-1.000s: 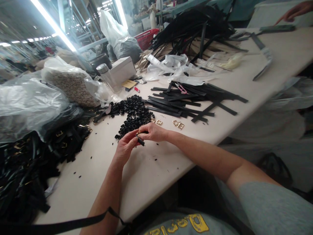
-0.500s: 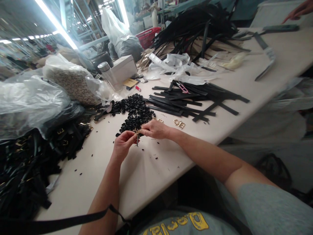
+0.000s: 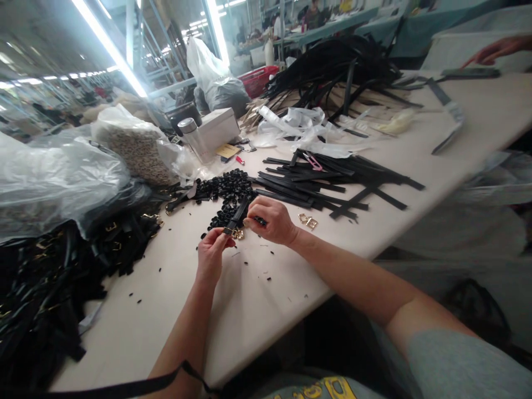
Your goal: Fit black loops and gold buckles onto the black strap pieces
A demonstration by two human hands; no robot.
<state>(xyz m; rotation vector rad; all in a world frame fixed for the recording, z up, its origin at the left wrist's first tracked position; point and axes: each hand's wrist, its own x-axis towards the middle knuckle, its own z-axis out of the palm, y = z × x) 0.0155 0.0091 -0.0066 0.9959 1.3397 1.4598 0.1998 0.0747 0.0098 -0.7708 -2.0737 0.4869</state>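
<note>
Between the thumb and fingers of my left hand (image 3: 211, 250) is the end of a short black strap (image 3: 240, 212), which slants up and away over the table. A gold buckle (image 3: 238, 234) sits at the held end. Just to the right, my right hand (image 3: 272, 219) is closed, its fingers curled. Something small and black shows in the curl, too little of it to name. Behind both hands lies a heap of small black loops (image 3: 233, 183), partly covered by the strap. Loose gold buckles (image 3: 308, 221) rest to the right of my right hand.
Flat black strips (image 3: 307, 177) with pink-handled snips (image 3: 312, 162) lie beyond my right hand. Finished-looking buckled straps (image 3: 50, 277) are heaped at left, beside plastic bags (image 3: 133, 138). A bottle (image 3: 191, 136) stands behind. Another person's hand (image 3: 496, 51) is at far right.
My hands have moved apart; the right one has drawn back slightly rightward. The black strap and its buckle now show plainly in my left hand. The view has tilted up a little.
</note>
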